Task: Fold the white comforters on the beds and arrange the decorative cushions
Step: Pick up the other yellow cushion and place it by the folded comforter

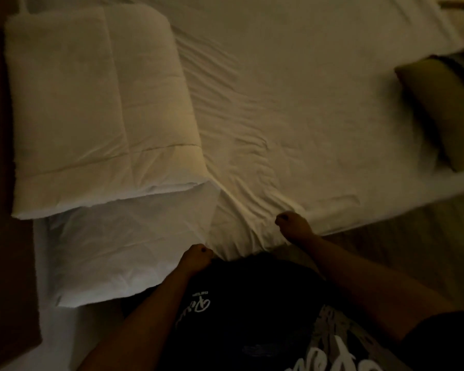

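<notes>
A folded white comforter (pixel 91 111) lies at the left end of the bed, resting partly on a white pillow (pixel 123 245). My left hand (pixel 196 257) is closed at the bed's near edge, gripping the wrinkled white sheet (pixel 292 108) beside the pillow's corner. My right hand (pixel 294 223) is also closed on the sheet's near edge, a little to the right. An olive decorative cushion (pixel 439 111) with a dark stripe lies on the right end of the bed.
The room is dim. A dark wooden headboard or side panel (pixel 3 263) runs down the left. Wood floor (pixel 413 250) shows to the right of the bed's near edge. My dark shirt fills the bottom centre.
</notes>
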The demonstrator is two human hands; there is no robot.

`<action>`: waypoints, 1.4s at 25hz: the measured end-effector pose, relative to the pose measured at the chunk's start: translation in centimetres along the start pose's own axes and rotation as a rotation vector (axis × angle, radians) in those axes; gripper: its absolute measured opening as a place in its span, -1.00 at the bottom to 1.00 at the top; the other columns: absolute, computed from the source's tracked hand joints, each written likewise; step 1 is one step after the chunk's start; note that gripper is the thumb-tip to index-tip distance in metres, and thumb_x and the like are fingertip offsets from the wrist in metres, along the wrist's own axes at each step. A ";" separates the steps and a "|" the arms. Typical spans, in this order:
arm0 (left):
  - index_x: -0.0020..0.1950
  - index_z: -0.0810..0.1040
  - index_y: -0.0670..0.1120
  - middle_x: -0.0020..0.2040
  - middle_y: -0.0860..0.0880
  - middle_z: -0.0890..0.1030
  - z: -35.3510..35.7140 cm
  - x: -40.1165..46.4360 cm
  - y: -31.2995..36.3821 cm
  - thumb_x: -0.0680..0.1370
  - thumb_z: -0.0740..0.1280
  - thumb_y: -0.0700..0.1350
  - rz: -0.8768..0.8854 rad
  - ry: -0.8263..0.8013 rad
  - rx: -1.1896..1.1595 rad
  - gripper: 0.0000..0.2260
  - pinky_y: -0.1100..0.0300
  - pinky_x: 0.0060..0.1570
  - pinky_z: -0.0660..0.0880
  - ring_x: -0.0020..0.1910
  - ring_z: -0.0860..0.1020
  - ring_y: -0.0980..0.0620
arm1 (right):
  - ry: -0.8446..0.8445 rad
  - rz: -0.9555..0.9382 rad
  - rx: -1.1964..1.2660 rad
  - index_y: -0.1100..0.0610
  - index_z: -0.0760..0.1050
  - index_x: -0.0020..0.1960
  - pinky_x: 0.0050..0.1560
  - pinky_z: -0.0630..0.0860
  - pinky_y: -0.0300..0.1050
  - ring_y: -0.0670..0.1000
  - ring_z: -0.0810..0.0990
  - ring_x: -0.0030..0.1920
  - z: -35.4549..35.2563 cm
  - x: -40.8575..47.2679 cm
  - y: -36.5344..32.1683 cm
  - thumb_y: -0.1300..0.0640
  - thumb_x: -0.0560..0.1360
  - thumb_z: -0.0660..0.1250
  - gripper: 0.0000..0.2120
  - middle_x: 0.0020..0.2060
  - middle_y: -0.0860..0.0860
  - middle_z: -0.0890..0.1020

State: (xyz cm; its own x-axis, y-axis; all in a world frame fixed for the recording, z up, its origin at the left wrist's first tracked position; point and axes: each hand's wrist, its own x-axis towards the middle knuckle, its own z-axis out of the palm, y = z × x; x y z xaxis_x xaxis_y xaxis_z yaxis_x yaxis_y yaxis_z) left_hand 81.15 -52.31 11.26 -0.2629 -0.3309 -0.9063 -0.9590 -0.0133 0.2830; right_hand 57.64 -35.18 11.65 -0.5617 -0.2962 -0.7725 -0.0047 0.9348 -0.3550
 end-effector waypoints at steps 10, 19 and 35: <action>0.12 0.54 -0.24 -0.02 -0.25 0.64 3.8 -1.1 15.0 0.61 0.24 -0.11 0.195 -0.135 -0.017 -0.77 0.04 -0.11 0.51 -0.13 0.59 -0.15 | 0.014 0.246 0.188 0.17 0.61 0.15 -0.01 0.42 -0.19 0.11 0.58 0.18 2.1 -9.8 16.6 0.05 0.63 0.17 -0.70 0.15 0.10 0.62; 0.07 0.55 -0.23 -0.08 -0.23 0.65 18.5 -3.7 26.3 0.60 0.25 -0.10 0.372 -0.151 0.260 -0.79 0.07 -0.19 0.51 -0.17 0.61 -0.15 | -0.074 0.461 0.377 0.34 0.33 0.43 0.22 0.37 -0.26 0.14 0.40 0.40 1.1 -15.8 32.2 0.12 0.66 0.16 -0.57 0.46 0.16 0.32; 0.02 0.52 -0.27 -0.16 -0.21 0.57 28.4 -0.2 33.3 0.62 0.23 -0.10 -0.067 -0.106 0.291 -0.77 0.09 -0.20 0.46 -0.24 0.53 -0.15 | 0.329 0.164 0.862 0.29 0.57 0.08 -0.24 0.49 -0.09 0.12 0.59 -0.17 -33.6 1.0 39.6 0.16 0.62 0.21 -0.77 -0.11 0.22 0.61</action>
State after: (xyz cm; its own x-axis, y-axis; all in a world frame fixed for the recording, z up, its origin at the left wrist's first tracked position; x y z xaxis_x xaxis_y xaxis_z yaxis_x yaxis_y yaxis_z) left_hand 46.28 -25.91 11.99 -0.1931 -0.2382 -0.9518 -0.9605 0.2440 0.1338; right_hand 29.15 8.12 14.49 -0.7071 0.0198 -0.7068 0.6364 0.4535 -0.6240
